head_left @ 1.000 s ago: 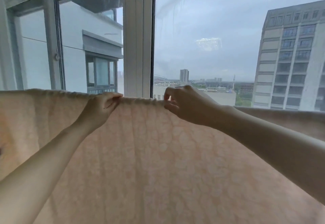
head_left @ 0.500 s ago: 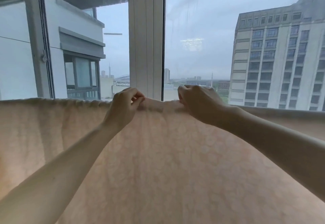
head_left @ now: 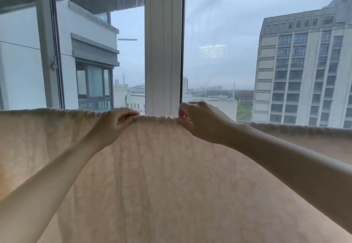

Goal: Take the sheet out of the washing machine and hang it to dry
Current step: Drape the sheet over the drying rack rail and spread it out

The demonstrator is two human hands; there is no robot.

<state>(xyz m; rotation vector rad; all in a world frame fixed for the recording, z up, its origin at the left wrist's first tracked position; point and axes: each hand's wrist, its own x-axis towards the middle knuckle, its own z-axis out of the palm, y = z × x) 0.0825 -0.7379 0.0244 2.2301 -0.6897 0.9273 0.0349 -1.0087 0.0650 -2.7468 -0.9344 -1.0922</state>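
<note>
Peach cotton-like sheet (head_left: 162,185) fills lower frame, thin, translucent, faint blotchy print, vertical creases. Already draped over some hidden support; hanging step, spreading phase. Left hand (head_left: 116,126) pinches gathered top edge at centre; right hand (head_left: 200,122) curled, pinching same edge just beside. Next, probably: pull hands apart along edge to flatten bunching. White window frame (head_left: 163,42) behind; grey tower block (head_left: 304,67) upper right.
</note>
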